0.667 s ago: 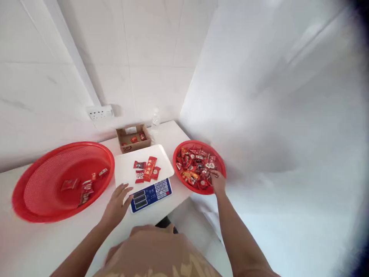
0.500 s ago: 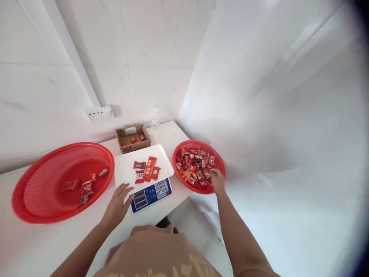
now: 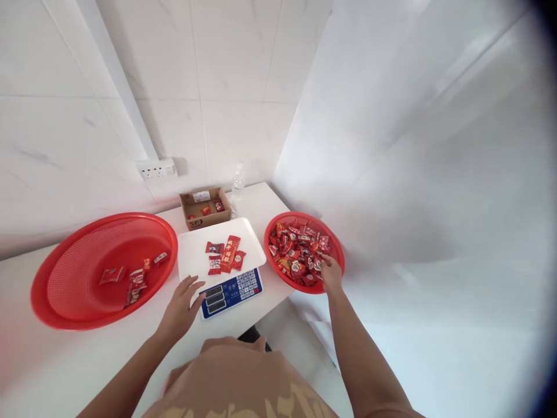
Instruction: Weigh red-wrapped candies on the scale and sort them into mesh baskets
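My left hand (image 3: 180,307) is open, fingers apart, at the near left corner of the white weighing pan (image 3: 191,247). This pan belongs to a digital scale with a blue keypad panel (image 3: 230,296). Several red wrapped candies lie mid-pan, among them a long red packet (image 3: 230,253) with gold characters. On the right, my right hand (image 3: 331,274) reaches over the near right rim of a red basket (image 3: 272,268) full of red wrapped candies (image 3: 298,249). Its fingertips are drawn together among the candies; what they pinch, if anything, is too small to make out.
A large red mesh basket (image 3: 56,293) with several packets stands at the left. Behind the scale are a small cardboard box (image 3: 209,219) holding candies and a clear plastic bottle (image 3: 238,181). A socket strip (image 3: 156,169) is on the tiled wall. White sheeting (image 3: 391,203) borders the right.
The view has shifted slightly, so the things on the table appear a little farther right. My right hand remains at the candy basket, its fingers slightly moved. My left hand stays by the scale.
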The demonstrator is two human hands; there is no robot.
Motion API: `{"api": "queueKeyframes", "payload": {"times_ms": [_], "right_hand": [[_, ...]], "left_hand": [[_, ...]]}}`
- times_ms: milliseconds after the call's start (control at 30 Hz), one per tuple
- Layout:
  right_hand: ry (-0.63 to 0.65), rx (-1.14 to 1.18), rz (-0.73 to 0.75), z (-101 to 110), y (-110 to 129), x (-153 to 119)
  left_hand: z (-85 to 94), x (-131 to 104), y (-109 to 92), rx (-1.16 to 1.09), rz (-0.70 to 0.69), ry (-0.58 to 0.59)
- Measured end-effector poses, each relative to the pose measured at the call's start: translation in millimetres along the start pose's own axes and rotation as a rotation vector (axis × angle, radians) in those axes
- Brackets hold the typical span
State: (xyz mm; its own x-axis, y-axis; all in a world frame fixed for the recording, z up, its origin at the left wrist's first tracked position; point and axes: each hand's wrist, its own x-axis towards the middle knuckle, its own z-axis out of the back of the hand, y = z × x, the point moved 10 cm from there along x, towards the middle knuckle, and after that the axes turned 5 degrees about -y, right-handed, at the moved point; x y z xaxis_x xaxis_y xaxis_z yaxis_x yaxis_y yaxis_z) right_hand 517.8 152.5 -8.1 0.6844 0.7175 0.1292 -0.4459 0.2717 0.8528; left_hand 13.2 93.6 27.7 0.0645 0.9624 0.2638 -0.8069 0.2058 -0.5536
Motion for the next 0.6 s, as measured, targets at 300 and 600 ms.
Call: {"api": "queueKeyframes", "payload": {"times_ms": [300, 600], "right_hand": [[0.4, 0.096, 0.099, -102, 89, -90], [0.546, 0.272, -0.028, -167, 121, -123]], "left_hand": [[-13.4, -4, -13, 0.023, -0.014, 0.108], [-5.9, -13, -3, 0.065, 0.004, 0.117]]}}
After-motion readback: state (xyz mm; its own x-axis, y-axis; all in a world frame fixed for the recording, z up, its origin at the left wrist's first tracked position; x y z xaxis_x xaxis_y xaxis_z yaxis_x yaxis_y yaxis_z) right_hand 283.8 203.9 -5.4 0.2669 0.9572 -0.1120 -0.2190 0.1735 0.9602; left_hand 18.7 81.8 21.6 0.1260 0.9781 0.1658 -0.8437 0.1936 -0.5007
